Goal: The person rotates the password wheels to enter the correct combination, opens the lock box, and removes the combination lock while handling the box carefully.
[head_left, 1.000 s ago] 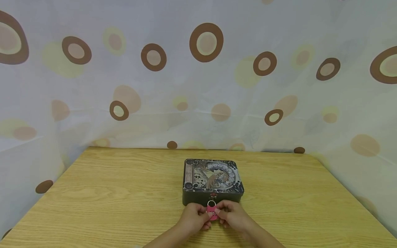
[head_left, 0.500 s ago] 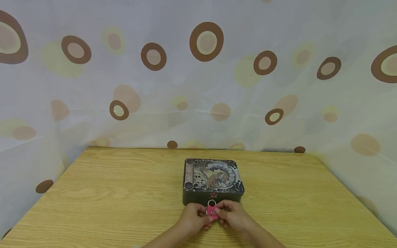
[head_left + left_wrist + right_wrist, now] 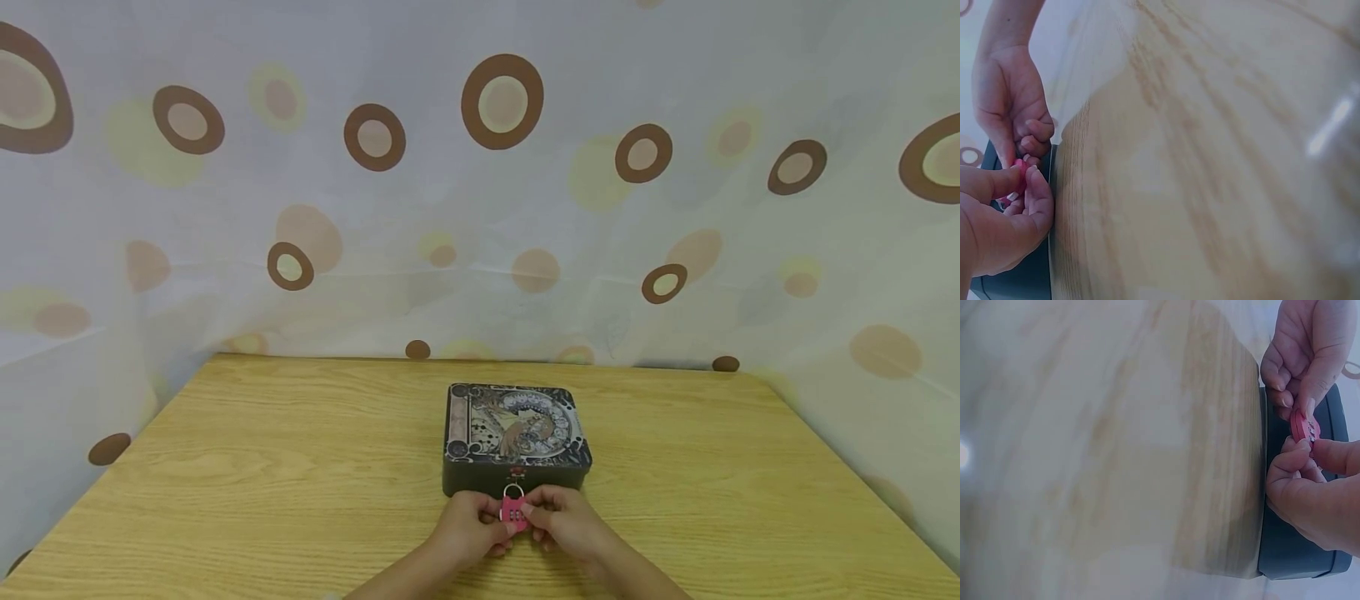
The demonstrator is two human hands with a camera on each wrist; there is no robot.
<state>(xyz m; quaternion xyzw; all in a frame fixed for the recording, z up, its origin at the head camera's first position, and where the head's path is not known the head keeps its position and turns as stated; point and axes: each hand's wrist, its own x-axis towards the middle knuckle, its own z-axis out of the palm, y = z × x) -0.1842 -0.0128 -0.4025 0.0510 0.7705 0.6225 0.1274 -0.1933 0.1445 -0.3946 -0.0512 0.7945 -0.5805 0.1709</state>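
A small pink combination padlock with number dials hangs by its silver shackle at the front clasp of a dark tin box with an ornate printed lid. My left hand pinches the padlock's left side, thumb low on its face. From the other side my right hand pinches its right edge, thumb beside the dials. In the right wrist view the dials show on the pink body between both hands' fingertips. Fingers cover most of the padlock in the left wrist view.
The box stands on a wood-grain table, its lid down. Behind and at both sides hangs a pale curtain patterned with brown and beige circles.
The left thumb has slid down off the dials, so they now show. Both hands keep their pinch on the padlock, and the box stays put.
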